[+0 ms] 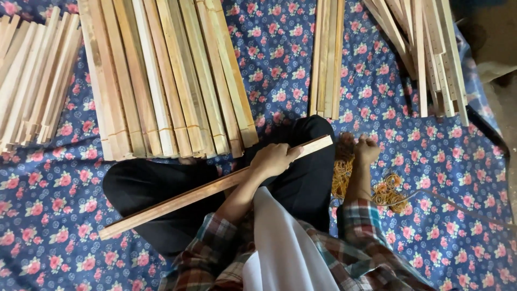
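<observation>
I sit cross-legged on a blue flowered cloth. My left hand grips a long wooden slat that lies slantwise across my black-trousered lap, its far end near my right knee. My right hand is down on the cloth to the right, fingers curled over a heap of tan rubber bands; whether it pinches a band I cannot tell.
A wide stack of wooden slats lies straight ahead. Another pile is at the left, a narrow bundle at centre right, and a loose heap at the far right. More rubber bands lie by my right forearm.
</observation>
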